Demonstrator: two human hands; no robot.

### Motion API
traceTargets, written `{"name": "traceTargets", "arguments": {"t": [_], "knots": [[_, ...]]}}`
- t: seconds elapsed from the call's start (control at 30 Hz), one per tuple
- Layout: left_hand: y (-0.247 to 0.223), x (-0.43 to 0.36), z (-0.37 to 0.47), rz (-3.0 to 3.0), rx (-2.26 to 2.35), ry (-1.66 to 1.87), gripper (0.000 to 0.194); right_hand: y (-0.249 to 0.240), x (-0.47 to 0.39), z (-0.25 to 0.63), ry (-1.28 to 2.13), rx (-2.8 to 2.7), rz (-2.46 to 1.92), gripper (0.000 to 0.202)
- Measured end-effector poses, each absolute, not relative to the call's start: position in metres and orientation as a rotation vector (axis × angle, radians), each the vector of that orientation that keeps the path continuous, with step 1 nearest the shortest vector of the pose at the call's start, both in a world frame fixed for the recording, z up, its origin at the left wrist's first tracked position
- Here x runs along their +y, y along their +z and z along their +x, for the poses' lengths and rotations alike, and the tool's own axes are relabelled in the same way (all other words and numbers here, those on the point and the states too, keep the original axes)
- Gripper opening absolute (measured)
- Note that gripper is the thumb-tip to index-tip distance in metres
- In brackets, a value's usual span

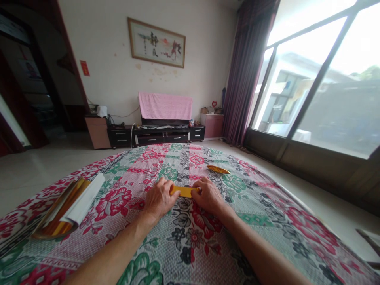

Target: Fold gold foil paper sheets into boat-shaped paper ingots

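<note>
A narrow yellow-gold strip, apparently folded paper (185, 192), stretches level between my two hands just over the patterned tablecloth (178, 237). My left hand (160, 197) pinches its left end, thumb in front and fingers curled behind. At the other end my right hand (209, 196) grips it the same way, fingers closed. Beyond my right hand lies a shiny gold boat-shaped folded piece (218, 170). Off to the left rests a stack of gold and white paper sheets (69, 209), its edges curling upward.
The round table's cloth hangs over its edge. Across the floor, a black low cabinet (163, 136) carries a screen draped with a pink cloth (165, 105). A purple curtain (246, 75) and large windows (326, 79) are on the right.
</note>
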State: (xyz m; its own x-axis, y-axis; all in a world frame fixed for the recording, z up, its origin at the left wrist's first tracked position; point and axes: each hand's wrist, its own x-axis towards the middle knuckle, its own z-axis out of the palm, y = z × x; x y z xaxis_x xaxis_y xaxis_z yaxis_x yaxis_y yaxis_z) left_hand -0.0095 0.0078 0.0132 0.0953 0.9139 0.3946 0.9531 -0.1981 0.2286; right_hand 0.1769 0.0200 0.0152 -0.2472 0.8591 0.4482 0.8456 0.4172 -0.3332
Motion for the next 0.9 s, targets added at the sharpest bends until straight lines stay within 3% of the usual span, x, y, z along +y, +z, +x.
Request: {"name": "traceTargets", "arguments": {"t": [0.47, 0.9], "knots": [[0.009, 0.015, -0.013, -2.22, -1.968, -0.907, 0.043, 0.019, 0.009, 0.174, -0.057, -2.131, -1.143, 0.008], [0.004, 0.023, -0.02, -2.337, -1.792, -1.148, 0.032, 0.03, -0.004, 0.17, -0.007, -2.368, -0.964, 0.012]]}}
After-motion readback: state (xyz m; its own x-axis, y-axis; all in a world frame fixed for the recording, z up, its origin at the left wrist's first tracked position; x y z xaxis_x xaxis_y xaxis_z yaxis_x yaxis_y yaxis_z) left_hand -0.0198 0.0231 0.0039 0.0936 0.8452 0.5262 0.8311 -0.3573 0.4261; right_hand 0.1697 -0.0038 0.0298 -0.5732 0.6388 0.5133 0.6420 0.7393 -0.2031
